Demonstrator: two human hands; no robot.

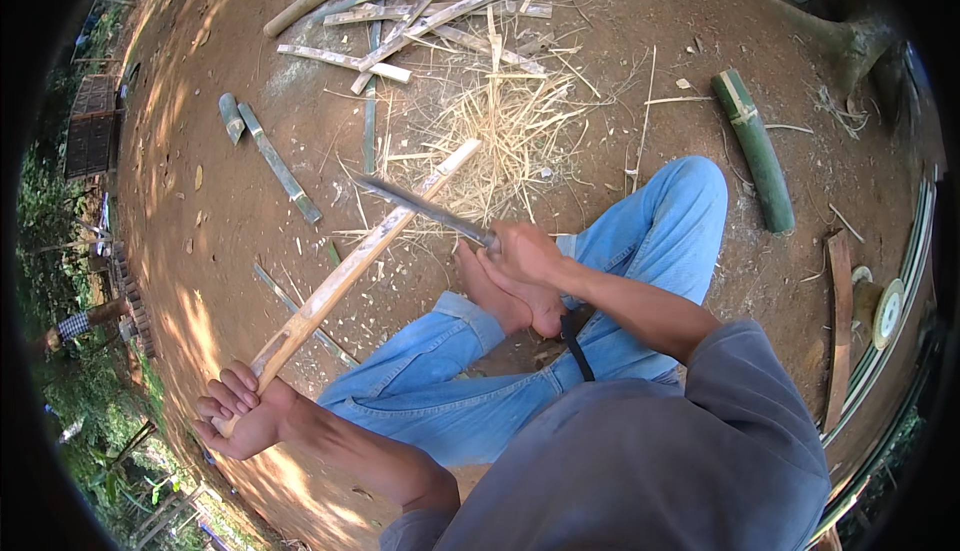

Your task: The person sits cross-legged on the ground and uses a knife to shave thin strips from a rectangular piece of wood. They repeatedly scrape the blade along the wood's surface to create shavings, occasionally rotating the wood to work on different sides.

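My left hand [245,413] is closed around the near end of a split bamboo slat [335,291]. The pale slat slants away to the right, its far end over a heap of shavings [505,141]. In front of my bare feet, my right hand [525,253] grips the handle of a long knife [425,209]. The blade points left and crosses the slat towards its far end; whether they touch I cannot tell. Most of the handle is hidden in my fist.
More bamboo slats [440,26] lie piled beyond the shavings. To the right is a green bamboo piece [757,156], with a brown plank [838,331] and a round disc [888,315] nearer. A bamboo strip [280,163] lies on the left. My crossed legs [640,241] are below.
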